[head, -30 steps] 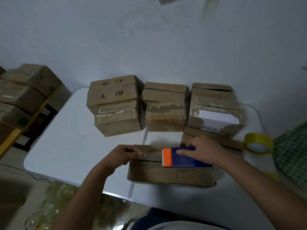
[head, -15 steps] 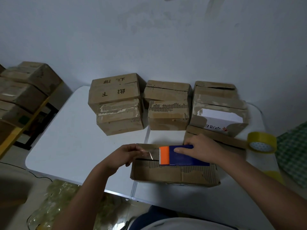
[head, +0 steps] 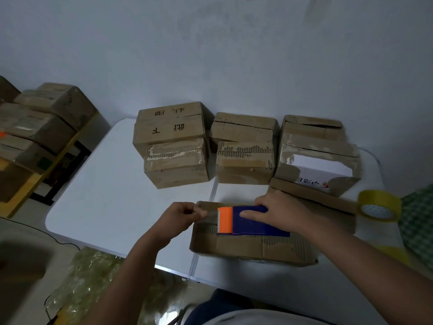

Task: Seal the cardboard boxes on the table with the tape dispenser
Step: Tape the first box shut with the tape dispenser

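Observation:
A flat cardboard box [head: 253, 247] lies at the near edge of the white table [head: 105, 202]. On its top sits a blue tape dispenser [head: 255, 225] with an orange toothed end pointing left. My right hand [head: 278, 212] grips the dispenser from above. My left hand [head: 180, 218] pinches the free end of the clear tape [head: 210, 215] just left of the orange end, over the box's left edge. The tape strip between hand and dispenser is short and faint.
Several worn cardboard boxes stand along the wall: a stack at left [head: 173, 146], one in the middle [head: 244, 148], one with a white label at right [head: 316, 158]. A yellow tape roll [head: 377, 208] sits at the right. More boxes [head: 37, 127] sit on a yellow rack at far left.
My left hand has closed its fingers on the tape end right by the orange blade. The dispenser and my right hand have stayed nearly in place on the box.

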`<state>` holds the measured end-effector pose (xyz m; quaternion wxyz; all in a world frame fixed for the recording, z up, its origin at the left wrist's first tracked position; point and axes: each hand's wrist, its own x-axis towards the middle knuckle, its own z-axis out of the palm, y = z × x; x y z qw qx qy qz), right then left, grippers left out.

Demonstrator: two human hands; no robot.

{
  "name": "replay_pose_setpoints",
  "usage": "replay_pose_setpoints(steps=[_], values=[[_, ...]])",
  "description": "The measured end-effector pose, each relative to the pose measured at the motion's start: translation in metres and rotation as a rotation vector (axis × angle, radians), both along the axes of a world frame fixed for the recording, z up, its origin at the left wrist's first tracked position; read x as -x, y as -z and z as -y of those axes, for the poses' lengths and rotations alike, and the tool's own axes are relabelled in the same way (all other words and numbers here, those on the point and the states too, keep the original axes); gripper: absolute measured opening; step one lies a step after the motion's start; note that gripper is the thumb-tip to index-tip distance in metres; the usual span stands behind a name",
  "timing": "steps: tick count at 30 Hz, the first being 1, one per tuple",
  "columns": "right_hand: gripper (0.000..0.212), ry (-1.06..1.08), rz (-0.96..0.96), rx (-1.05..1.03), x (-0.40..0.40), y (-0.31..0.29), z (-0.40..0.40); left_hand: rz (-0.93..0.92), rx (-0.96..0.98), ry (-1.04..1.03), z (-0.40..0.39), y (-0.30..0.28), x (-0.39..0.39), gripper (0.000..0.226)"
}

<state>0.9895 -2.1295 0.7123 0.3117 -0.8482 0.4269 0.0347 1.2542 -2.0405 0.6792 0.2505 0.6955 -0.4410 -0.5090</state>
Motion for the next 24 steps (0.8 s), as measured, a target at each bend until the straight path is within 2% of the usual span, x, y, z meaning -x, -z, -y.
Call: replay_pose_setpoints(steps=[6, 11, 15, 24], values=[[0.062, 0.031, -0.075, -0.015, 0.020, 0.002, 0.011, 0.042, -0.024, -0.136, -0.017, 0.009, -0.046, 0.019], [0.060, 0.010, -0.150, 0.105, 0.004, 0.012, 0.009, 0.088, -0.118, -0.149, -0.017, 0.030, -0.045, 0.023], [0.056, 0.016, -0.189, 0.123, -0.010, 0.015, 0.005, 0.121, -0.109, -0.227, -0.018, 0.041, -0.050, 0.039], [0.059, 0.074, -0.283, 0.129, -0.020, 0.032, -0.004, 0.078, -0.104, -0.284, -0.017, 0.068, -0.050, 0.041]])
